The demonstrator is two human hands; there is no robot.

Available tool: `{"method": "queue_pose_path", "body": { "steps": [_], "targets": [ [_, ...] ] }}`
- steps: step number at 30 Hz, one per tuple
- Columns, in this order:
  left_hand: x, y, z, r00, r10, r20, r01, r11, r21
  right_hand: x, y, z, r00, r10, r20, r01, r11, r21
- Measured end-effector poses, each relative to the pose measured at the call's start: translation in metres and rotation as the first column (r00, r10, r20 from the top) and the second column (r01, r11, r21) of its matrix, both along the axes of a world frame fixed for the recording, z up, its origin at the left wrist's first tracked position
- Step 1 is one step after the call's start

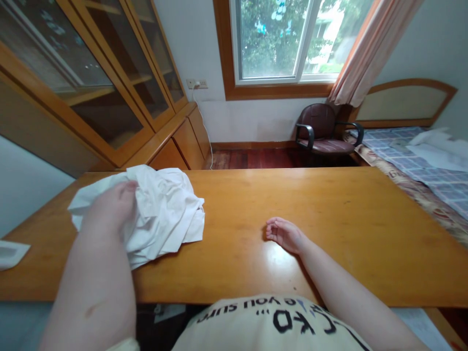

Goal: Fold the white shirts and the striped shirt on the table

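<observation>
A crumpled white cloth [170,214] lies in a loose heap on the left part of the wooden table [234,195]. My left hand [119,202] is closed on its upper left portion, with folds bunched around the fingers; part of the grip is hidden. Whether the cloth is a garment, I cannot tell. Over on the right, my right hand [287,235] rests on the tabletop, palm turned partly up and fingers loosely curled. Nothing shows in it, and it is well apart from the cloth.
A white object [12,254] sits at the table's left edge. Beyond the table stand a glass-door cabinet [120,73], a maroon armchair [321,129] under the window, and a bed [420,151] on the right. A white cord [204,117] hangs from a wall socket.
</observation>
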State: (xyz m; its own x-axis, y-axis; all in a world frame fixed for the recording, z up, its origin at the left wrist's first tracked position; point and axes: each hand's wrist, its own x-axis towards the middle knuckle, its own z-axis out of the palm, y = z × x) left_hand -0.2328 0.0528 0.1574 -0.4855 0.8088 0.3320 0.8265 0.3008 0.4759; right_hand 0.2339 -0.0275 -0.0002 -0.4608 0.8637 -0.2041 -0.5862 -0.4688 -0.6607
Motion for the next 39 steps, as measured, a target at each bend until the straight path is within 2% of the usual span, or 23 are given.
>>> {"method": "queue_pose_path", "body": {
  "steps": [2,3,4,5,6,7,9,11,13,16,19,22,26,28,30,32,34,36,37,39],
  "targets": [
    [0.006,0.003,0.015,0.979,0.08,-0.186,-0.079,0.997,0.012,0.0,0.0,0.0,1.0,0.001,-0.009,-0.001,1.0,0.001],
    [0.012,0.006,0.015,0.967,0.097,-0.236,-0.1,0.995,0.0,0.0,0.001,-0.001,1.0,-0.001,-0.009,0.001,1.0,0.001],
    [0.02,0.009,0.009,0.964,0.095,-0.248,-0.104,0.994,-0.024,0.0,0.001,-0.001,1.0,-0.005,-0.008,0.005,1.0,0.001],
    [0.028,0.013,-0.002,0.973,0.089,-0.214,-0.113,0.988,-0.106,0.0,0.001,-0.002,1.0,-0.008,-0.005,0.008,1.0,0.002],
    [0.035,0.018,-0.016,0.986,0.096,-0.133,-0.125,0.964,-0.234,0.0,0.002,-0.003,1.0,-0.009,0.0,0.009,1.0,0.002],
    [0.042,0.022,-0.031,0.996,0.063,-0.069,-0.083,0.939,-0.335,-0.001,0.002,-0.003,1.0,-0.008,0.006,0.008,1.0,0.004],
    [0.048,0.029,-0.06,0.995,0.046,-0.086,-0.074,0.93,-0.361,-0.001,0.003,-0.004,1.0,-0.003,0.015,0.003,1.0,0.008],
    [0.047,0.035,-0.079,0.994,0.046,-0.102,-0.081,0.925,-0.371,-0.001,0.003,-0.004,1.0,-0.005,0.019,0.005,1.0,0.008],
    [0.041,0.038,-0.084,0.993,0.048,-0.108,-0.086,0.923,-0.376,-0.001,0.002,-0.003,1.0,-0.021,0.022,0.021,1.0,0.009],
    [0.036,0.038,-0.08,0.994,0.045,-0.099,-0.08,0.922,-0.378,-0.002,0.0,-0.001,0.998,-0.038,0.042,0.038,0.999,0.016],
    [0.037,0.035,-0.08,0.993,0.062,-0.101,-0.091,0.946,-0.312,-0.003,-0.002,-0.001,0.997,-0.041,0.062,0.04,0.999,0.03],
    [0.037,0.033,-0.088,0.989,0.075,-0.127,-0.096,0.981,-0.171,-0.004,-0.003,-0.001,0.996,-0.045,0.071,0.042,0.998,0.043],
    [0.028,0.035,-0.098,0.993,0.073,-0.089,-0.078,0.996,-0.048,-0.005,-0.003,-0.001,0.994,-0.048,0.094,0.044,0.998,0.053],
    [0.025,0.034,-0.095,0.995,0.073,-0.068,-0.072,0.997,0.008,-0.006,-0.004,-0.002,0.993,-0.056,0.102,0.05,0.997,0.058],
    [0.029,0.028,-0.087,0.994,0.066,-0.086,-0.054,0.989,0.134,-0.006,-0.005,-0.003,0.992,-0.069,0.107,0.062,0.996,0.062],
    [0.045,0.014,-0.078,0.988,0.051,-0.149,0.002,0.942,0.337,-0.007,-0.005,-0.003,0.99,-0.078,0.114,0.07,0.995,0.069],
    [0.073,-0.005,-0.071,0.971,0.005,-0.24,0.126,0.839,0.529,-0.007,-0.005,-0.003,0.989,-0.084,0.122,0.076,0.994,0.074],
    [0.111,-0.026,-0.071,0.951,-0.102,-0.292,0.269,0.738,0.619,-0.008,-0.005,-0.003,0.988,-0.089,0.129,0.08,0.994,0.072],
    [0.131,-0.035,-0.075,0.923,-0.211,-0.322,0.371,0.711,0.598,-0.008,-0.004,-0.003,0.987,-0.09,0.132,0.082,0.994,0.069],
    [0.168,-0.049,-0.088,0.802,-0.513,-0.306,0.597,0.688,0.412,-0.008,-0.004,-0.004,0.986,-0.094,0.14,0.085,0.994,0.066]
  ]
}}
